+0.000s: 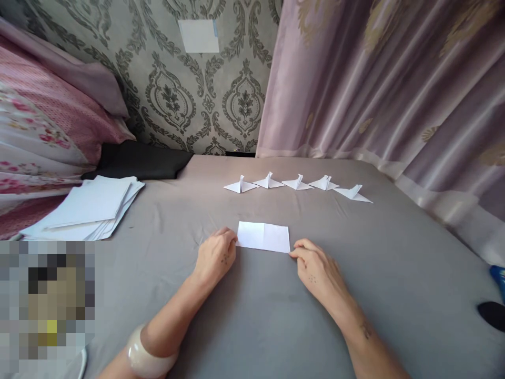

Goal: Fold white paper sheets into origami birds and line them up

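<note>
Left hand [218, 253] and right hand [316, 269] pinch one creased white paper rectangle [263, 237] by its near corners; beyond, five origami birds [298, 183].

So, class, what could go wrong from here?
The left hand and right hand touch the near corners of the creased white paper; an uneven pull might skew or wrinkle it. The five folded paper figures sit nearly tip to tip, so bumping one could shift its neighbours.
</note>
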Demonstrator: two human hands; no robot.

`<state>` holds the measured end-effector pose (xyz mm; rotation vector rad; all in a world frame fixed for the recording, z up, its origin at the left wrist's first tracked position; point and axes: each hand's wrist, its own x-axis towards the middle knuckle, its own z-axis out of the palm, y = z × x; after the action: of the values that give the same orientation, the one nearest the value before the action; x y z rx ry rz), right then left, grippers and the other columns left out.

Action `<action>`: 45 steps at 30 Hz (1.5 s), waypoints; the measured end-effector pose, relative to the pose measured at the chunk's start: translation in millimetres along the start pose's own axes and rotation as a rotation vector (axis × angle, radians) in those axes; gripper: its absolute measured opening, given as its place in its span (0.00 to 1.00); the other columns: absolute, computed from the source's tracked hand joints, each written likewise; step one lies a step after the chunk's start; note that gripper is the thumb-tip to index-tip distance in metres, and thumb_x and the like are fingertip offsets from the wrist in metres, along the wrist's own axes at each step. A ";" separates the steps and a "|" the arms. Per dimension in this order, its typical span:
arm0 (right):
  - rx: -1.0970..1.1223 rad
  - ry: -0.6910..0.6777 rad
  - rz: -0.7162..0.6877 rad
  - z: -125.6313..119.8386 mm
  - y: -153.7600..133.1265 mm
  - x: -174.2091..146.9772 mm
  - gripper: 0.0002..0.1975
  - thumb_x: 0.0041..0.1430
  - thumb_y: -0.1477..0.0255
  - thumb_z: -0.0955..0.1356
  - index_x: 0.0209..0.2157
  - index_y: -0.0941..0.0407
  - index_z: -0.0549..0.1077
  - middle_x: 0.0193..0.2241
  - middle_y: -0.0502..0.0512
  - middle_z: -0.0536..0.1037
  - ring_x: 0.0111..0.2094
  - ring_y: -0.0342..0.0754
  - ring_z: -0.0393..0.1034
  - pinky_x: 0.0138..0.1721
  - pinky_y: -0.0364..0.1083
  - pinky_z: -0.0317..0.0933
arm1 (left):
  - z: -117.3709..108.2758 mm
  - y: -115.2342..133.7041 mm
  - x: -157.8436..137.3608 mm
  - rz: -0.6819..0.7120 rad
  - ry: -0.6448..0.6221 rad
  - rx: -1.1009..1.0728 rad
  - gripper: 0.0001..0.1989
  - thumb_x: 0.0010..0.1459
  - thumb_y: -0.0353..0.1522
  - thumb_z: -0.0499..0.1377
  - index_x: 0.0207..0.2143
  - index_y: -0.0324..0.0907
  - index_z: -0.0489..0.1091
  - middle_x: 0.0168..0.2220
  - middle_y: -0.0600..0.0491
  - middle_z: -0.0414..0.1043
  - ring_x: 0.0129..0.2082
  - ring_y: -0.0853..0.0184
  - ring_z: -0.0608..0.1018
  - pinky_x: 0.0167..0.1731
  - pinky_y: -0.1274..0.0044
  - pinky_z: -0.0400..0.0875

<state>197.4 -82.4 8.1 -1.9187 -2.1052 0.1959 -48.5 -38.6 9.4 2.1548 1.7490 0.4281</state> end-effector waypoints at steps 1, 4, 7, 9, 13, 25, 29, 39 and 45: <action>0.027 0.022 0.028 1.7 2.1 1.5 0.17 0.56 0.81 0.58 0.30 0.51 0.76 0.38 0.50 0.78 0.32 0.45 0.72 0.26 0.43 0.55 | 2.3 -3.2 2.7 -0.072 0.041 -0.104 0.14 0.60 0.26 0.45 0.37 0.42 0.70 0.37 0.49 0.76 0.37 0.63 0.77 0.31 0.75 0.67; 0.145 0.093 0.121 8.2 6.9 5.7 0.14 0.53 0.79 0.59 0.34 0.52 0.73 0.34 0.51 0.79 0.28 0.45 0.71 0.29 0.44 0.58 | 7.6 -10.1 9.6 -0.233 0.114 -0.414 0.13 0.62 0.31 0.46 0.43 0.41 0.66 0.37 0.50 0.77 0.35 0.65 0.78 0.35 0.74 0.70; 0.285 0.097 0.164 14.9 7.2 7.3 0.15 0.53 0.76 0.59 0.41 0.53 0.70 0.34 0.51 0.79 0.27 0.45 0.71 0.30 0.44 0.61 | 7.0 -8.7 11.9 -0.274 0.112 -0.584 0.14 0.62 0.33 0.46 0.46 0.40 0.65 0.39 0.49 0.77 0.36 0.64 0.78 0.38 0.71 0.70; 0.339 0.092 0.170 18.2 5.3 7.3 0.17 0.54 0.76 0.59 0.45 0.54 0.68 0.35 0.52 0.79 0.26 0.44 0.71 0.31 0.44 0.62 | 4.3 -3.4 11.1 -0.250 0.069 -0.708 0.16 0.58 0.31 0.49 0.47 0.38 0.65 0.40 0.48 0.77 0.38 0.63 0.78 0.38 0.72 0.71; 0.447 0.080 0.185 20.9 1.8 7.4 0.24 0.53 0.76 0.60 0.54 0.54 0.63 0.38 0.54 0.79 0.29 0.45 0.72 0.35 0.47 0.66 | 0.9 5.9 7.9 -0.178 -0.095 -0.903 0.24 0.51 0.28 0.54 0.53 0.39 0.62 0.41 0.48 0.76 0.40 0.63 0.78 0.37 0.75 0.71; 0.644 0.212 -0.065 20.0 -1.6 10.7 0.23 0.58 0.76 0.62 0.56 0.52 0.65 0.58 0.57 0.65 0.55 0.49 0.66 0.56 0.50 0.64 | 11.8 -8.8 4.1 0.652 0.208 -0.019 0.19 0.59 0.21 0.46 0.38 0.44 0.74 0.48 0.50 0.77 0.52 0.60 0.73 0.56 0.61 0.61; 0.423 0.132 -0.080 21.6 3.6 9.2 0.24 0.58 0.80 0.59 0.54 0.52 0.67 0.57 0.57 0.66 0.56 0.51 0.65 0.55 0.52 0.64 | 16.8 -11.4 4.9 0.701 0.110 0.113 0.21 0.57 0.18 0.44 0.40 0.42 0.73 0.46 0.51 0.77 0.50 0.61 0.74 0.59 0.59 0.54; 0.238 0.019 -0.185 14.7 3.6 8.2 0.26 0.54 0.88 0.56 0.47 0.56 0.74 0.46 0.58 0.73 0.48 0.51 0.66 0.50 0.51 0.66 | 8.9 8.6 -4.4 0.596 -0.017 0.133 0.14 0.62 0.38 0.55 0.46 0.41 0.70 0.52 0.45 0.72 0.51 0.57 0.73 0.57 0.56 0.55; 0.190 0.004 -0.244 17.7 2.7 11.1 0.26 0.56 0.87 0.56 0.51 0.55 0.71 0.49 0.57 0.72 0.49 0.52 0.64 0.51 0.53 0.64 | 23.7 10.3 0.9 0.656 -0.003 0.140 0.14 0.65 0.38 0.54 0.48 0.41 0.68 0.53 0.47 0.72 0.53 0.60 0.73 0.58 0.61 0.59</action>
<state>193.8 -69.6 -8.2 -1.5409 -2.2061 0.3262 -29.0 -41.2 -7.4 2.8014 1.0507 0.4614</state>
